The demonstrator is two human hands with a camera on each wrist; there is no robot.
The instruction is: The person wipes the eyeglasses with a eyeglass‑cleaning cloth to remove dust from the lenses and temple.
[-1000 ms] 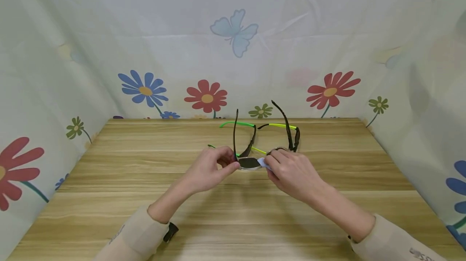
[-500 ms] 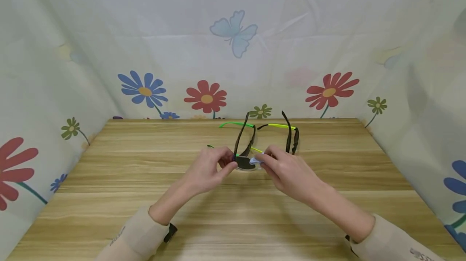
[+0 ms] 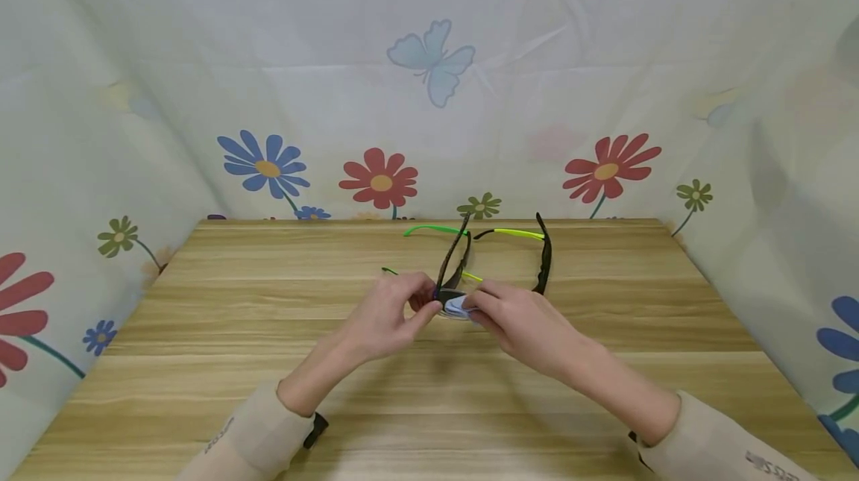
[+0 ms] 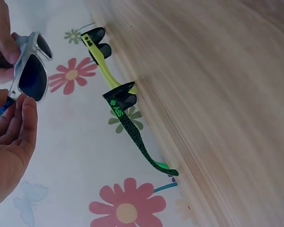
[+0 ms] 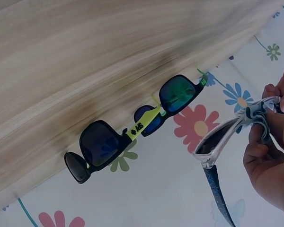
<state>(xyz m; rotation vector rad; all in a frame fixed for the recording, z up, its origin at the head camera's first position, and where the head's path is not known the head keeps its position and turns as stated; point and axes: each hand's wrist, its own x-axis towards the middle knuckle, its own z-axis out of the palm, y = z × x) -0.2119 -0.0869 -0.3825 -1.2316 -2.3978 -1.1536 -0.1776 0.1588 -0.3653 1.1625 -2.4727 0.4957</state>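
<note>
A pair of sunglasses with a clear frame and dark lenses (image 4: 33,78) is held above the table. My left hand (image 3: 389,317) pinches one end of it near the hinge with thumb and fingers. Between the fingers of my right hand (image 3: 526,324) is a small light blue cloth (image 3: 458,307), which lies against the lens nearest the left hand. The cloth (image 5: 256,116) appears bunched around the frame in the right wrist view. One patterned dark temple (image 5: 217,194) hangs unfolded from the sunglasses' far end.
Beyond the hands, two more pairs stand on the wooden table (image 3: 268,302): black sunglasses with green temples (image 5: 180,92) and black sunglasses with yellow temples (image 5: 102,142). Their temples are unfolded. A flowered curtain (image 3: 322,93) borders the table at the back and sides.
My right hand has slid left with the cloth, across the lens toward the left hand. The sunglasses have tilted, their temple tips shifting right and lower. The left hand has barely moved.
</note>
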